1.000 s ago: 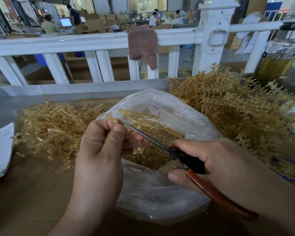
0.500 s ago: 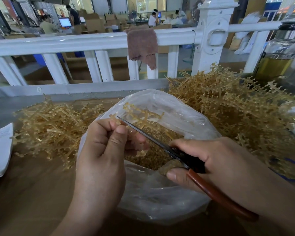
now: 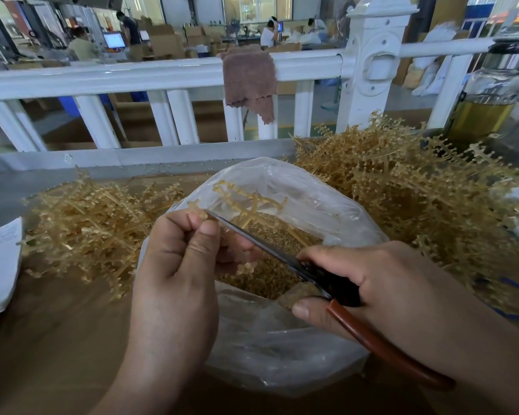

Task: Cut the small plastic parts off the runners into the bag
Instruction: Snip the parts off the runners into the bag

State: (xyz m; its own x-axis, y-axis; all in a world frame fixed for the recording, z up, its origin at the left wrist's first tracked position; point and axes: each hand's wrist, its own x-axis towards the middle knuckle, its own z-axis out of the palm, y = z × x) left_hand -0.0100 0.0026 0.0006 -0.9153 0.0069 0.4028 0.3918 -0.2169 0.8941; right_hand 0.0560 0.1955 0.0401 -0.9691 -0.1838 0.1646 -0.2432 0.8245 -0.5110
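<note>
Snipping a runner over the open bag

The left hand (image 3: 174, 265) pinches a tan runner (image 3: 246, 202) above the clear bag (image 3: 282, 354); the right hand (image 3: 381, 283) grips red-handled scissors (image 3: 327, 280), blades at the runner, with cut parts (image 3: 270, 271) heaped inside the bag.

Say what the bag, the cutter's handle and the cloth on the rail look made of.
Bag: thin clear plastic film, glossy, crinkled, contents showing through.
Cutter's handle: smooth reddish-brown coating, probably rubber or plastic over metal.
Cloth: brownish fabric, matte and nappy, likely terry or microfibre.
</note>
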